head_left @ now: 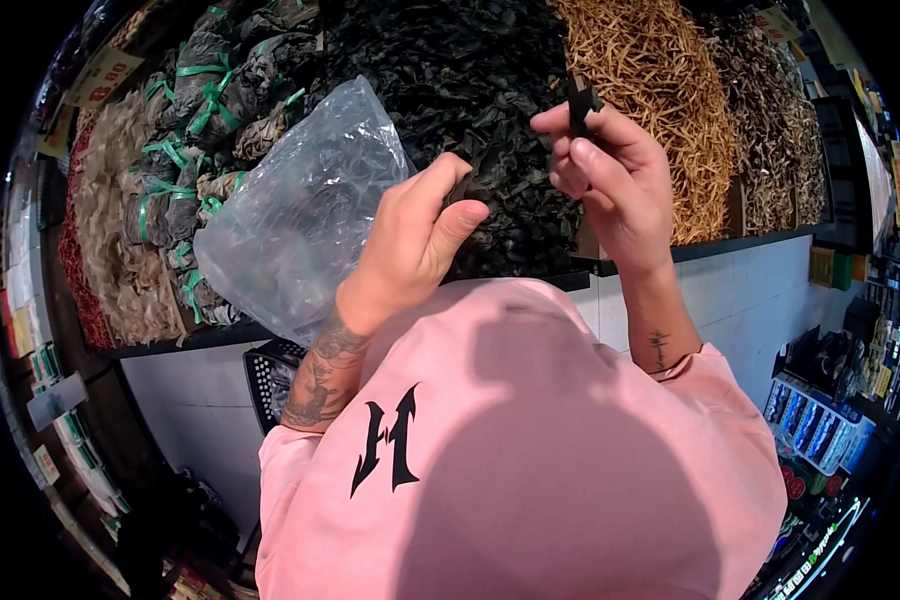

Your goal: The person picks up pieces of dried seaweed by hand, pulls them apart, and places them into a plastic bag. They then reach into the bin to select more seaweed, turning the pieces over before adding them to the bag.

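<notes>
My left hand [405, 235] is closed around the edge of a clear plastic bag [295, 205], which spreads to the left over bundles tied with green string. The bag looks unfilled. My right hand [620, 175] pinches a small dark piece [580, 103] between its fingers, held upright above the goods. Between and beyond both hands lies a heap of dark, leafy dried pieces [450, 70]. My left fingertips are partly hidden at the bag's edge.
Golden-brown dried strips [655, 90] fill the section right of the dark heap, with greyish dried pieces [770, 130] farther right. Green-tied bundles [170, 190] lie at left. A dark shelf edge [710, 248] runs along the front. A perforated black basket [265, 385] stands below.
</notes>
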Demonstrator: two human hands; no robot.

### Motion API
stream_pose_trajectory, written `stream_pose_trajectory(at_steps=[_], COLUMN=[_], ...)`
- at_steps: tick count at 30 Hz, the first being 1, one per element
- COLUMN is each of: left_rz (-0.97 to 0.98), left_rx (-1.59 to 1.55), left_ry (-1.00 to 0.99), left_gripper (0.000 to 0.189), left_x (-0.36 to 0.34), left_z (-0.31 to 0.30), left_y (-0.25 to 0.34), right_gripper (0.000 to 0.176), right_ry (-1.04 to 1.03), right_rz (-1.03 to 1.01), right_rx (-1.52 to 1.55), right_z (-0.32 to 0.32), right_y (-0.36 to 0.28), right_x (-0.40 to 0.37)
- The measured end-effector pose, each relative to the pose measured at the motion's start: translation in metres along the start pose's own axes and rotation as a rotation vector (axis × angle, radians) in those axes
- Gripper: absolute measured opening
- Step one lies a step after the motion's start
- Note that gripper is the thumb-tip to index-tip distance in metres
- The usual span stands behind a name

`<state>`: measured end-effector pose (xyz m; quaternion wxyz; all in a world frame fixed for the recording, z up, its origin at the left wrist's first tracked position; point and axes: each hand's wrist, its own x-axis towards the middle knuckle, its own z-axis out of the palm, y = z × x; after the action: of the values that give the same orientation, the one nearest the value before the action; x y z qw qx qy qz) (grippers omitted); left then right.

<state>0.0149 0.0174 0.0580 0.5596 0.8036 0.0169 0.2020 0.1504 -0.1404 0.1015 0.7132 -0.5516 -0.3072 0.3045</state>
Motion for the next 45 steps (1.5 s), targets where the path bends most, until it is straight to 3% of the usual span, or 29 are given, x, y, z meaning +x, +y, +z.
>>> stream_pose_trajectory(at_steps=[2,6,13,15,18,23,29,31,34,38,40,45], left_rz=[-0.042,-0.09,-0.038,-0.029,-0.01,0.068,0.068,0.072,0.078,0.116,0.076,-0.008], left_rx=[-0.057,0.036,0.233,0.281,0.4,0.562,0.569,0.595,0.612,0.533,0.51,0.468], left_ry=[-0.081,-0.098,-0.068,-0.061,-0.062,-0.031,-0.02,-0.034,-0.06,-0.08,-0.099,-0.142], left_gripper=[0.034,0.032,0.033,0.033,0.039,0.04,0.04,0.04,0.039,0.038,0.038,0.038], left_x=[0.0,0.003,0.003,0.003,0.004,0.005,0.006,0.006,0.006,0.006,0.006,0.004], left_z=[-0.003,-0.003,0.002,0.003,0.004,0.005,0.008,0.008,0.009,0.01,0.007,0.006], left_y=[-0.001,0.005,0.006,0.006,0.006,0.007,0.009,0.009,0.009,0.005,0.007,0.006], right_gripper=[0.023,0.025,0.025,0.018,0.013,0.01,0.01,0.011,0.011,0.011,0.011,0.011], right_ry=[0.0,0.153,0.131,0.181,0.163,0.16,0.141,0.069,-0.025,-0.1,-0.082,-0.054], right_rz=[-0.111,-0.12,-0.015,-0.027,-0.144,-0.114,-0.143,-0.306,-0.315,-0.314,-0.186,-0.175], right_rx=[0.08,0.166,0.26,-0.122,-0.232,-0.232,-0.453,-0.603,-0.677,-0.654,-0.373,-0.223], right_z=[-0.005,-0.007,-0.013,-0.005,0.004,0.005,0.005,0.005,0.002,-0.004,-0.007,-0.01], right_y=[0.005,0.008,0.013,0.004,0.004,0.008,0.012,0.016,0.017,0.02,0.024,0.029], right_x=[0.004,0.007,-0.002,-0.006,-0.004,-0.005,-0.004,0.0,0.003,0.005,0.004,0.002])
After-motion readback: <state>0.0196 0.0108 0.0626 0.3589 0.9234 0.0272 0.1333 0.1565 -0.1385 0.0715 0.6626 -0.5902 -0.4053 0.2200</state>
